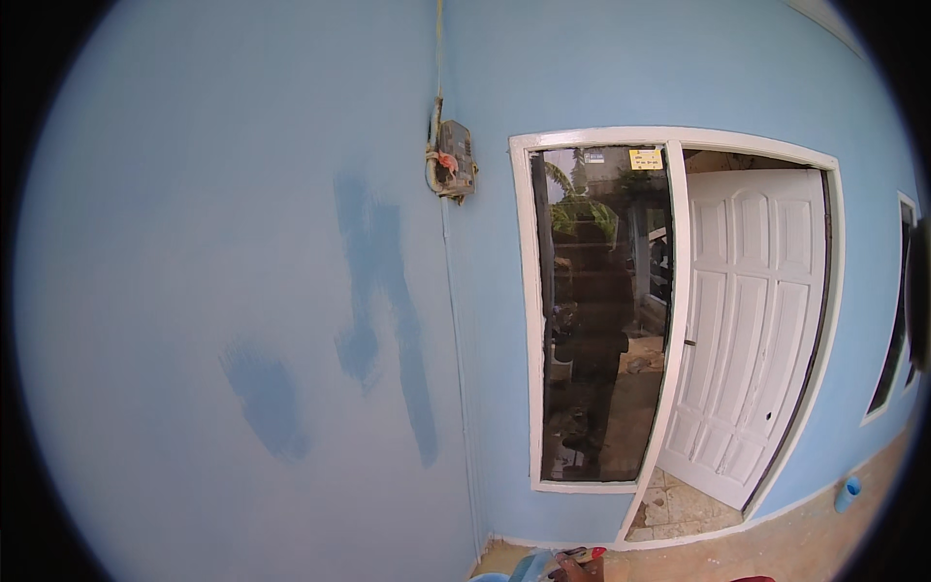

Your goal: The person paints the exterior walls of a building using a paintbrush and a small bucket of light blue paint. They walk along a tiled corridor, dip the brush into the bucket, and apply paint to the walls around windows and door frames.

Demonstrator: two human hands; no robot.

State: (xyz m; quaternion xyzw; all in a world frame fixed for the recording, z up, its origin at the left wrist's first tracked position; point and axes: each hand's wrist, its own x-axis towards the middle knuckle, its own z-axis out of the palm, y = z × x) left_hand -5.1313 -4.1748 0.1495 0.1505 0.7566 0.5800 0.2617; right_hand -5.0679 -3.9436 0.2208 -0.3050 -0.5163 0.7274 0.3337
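Note:
At the lower edge, what looks like my right hand [577,569] is only partly in the picture. Its fingers seem closed round something with a bright red part [593,554], whose kind is cut off by the frame. Just left of the hand is a light-blue object [529,565], perhaps a container, with a blue rim [490,578] beside it. My left hand does not show. Ahead and to the left stands the pale blue wall [175,291]; darker blue brushed patches [400,281] mark it, and a separate patch [267,407] sits lower left.
A grey meter box [454,160] with pipe hangs near the wall corner. To the right are a white-framed dark window [601,320] and a white panelled door [742,320], standing ajar. A blue cup-like container [848,494] stands on the floor [698,563] at far right.

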